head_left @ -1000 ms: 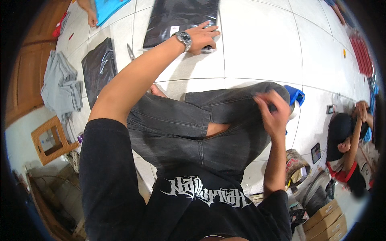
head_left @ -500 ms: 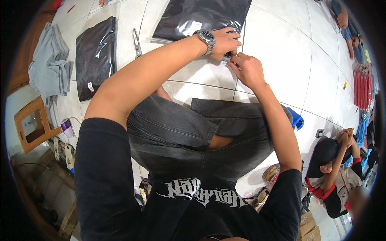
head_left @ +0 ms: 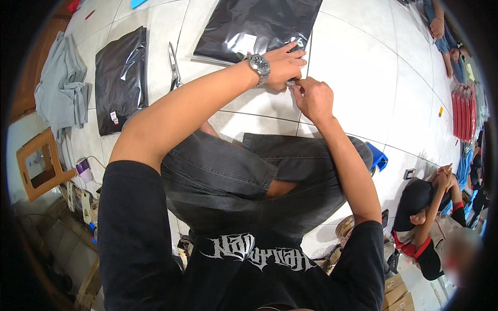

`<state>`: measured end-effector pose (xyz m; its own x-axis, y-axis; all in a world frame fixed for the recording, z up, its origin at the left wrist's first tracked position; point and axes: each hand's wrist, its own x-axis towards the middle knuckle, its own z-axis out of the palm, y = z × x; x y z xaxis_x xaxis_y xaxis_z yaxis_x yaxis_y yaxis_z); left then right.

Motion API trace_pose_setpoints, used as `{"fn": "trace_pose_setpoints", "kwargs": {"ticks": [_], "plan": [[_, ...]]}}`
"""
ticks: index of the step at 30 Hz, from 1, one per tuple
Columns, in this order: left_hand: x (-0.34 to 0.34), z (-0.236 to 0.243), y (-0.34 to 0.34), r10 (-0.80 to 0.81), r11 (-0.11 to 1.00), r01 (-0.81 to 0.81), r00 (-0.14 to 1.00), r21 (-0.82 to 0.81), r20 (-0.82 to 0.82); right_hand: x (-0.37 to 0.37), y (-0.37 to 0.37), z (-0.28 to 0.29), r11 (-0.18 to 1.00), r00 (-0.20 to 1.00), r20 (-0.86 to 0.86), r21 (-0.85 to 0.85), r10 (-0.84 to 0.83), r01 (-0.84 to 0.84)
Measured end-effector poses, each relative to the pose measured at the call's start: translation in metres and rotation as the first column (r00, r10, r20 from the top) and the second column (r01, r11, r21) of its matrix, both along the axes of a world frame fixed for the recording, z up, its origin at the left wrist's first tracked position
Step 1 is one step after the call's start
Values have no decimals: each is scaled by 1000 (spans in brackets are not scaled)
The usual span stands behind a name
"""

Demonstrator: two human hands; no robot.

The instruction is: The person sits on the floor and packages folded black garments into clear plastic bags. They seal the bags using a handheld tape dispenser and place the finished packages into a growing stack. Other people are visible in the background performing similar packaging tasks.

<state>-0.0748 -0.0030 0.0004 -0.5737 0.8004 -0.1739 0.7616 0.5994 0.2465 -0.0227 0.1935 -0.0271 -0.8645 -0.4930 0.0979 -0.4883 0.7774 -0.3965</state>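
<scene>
A dark folded garment in a clear plastic bag (head_left: 257, 23) lies on the tiles ahead of me. My left hand (head_left: 282, 67), below a metal wristwatch (head_left: 259, 68), rests with spread fingers over the bag's near right corner. Beside it, my right hand (head_left: 315, 98) is closed in a pinch on a bit of clear plastic (head_left: 290, 83) at that corner. The left thumb is mostly hidden, and how the plastic is folded there is too small to tell. Scissors (head_left: 175, 72) lie left of the bag, blades pointing away.
A second bagged dark garment (head_left: 122, 85) and a pile of grey clothes (head_left: 59, 85) lie to the left. A brown stool (head_left: 44, 166) stands beyond my left arm. At the right sits another person (head_left: 428, 223), with red packs (head_left: 463, 114) stacked farther up.
The whole view has shifted slightly, and both hands stay at the bag's corner. A hand at the top left edge is gone from view; a blue object shows there now.
</scene>
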Motion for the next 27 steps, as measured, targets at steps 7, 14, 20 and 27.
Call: {"fn": "trace_pose_setpoints", "kwargs": {"ticks": [7,14,20,27], "plan": [[2,-11,-3,39,991,-36,999,132,-19,-6,17,-4,997,999,10,-59,-48,48],[11,-34,-7,159,938,-141,987,317,-33,-41,11,-2,989,974,216,-111,-74,100],[16,-39,-3,235,882,-202,972,425,-27,-63,9,-11,987,989,134,-155,71,-49],[15,-28,-9,242,897,-203,969,393,-50,-51,15,-16,945,969,85,-215,-234,247]]}}
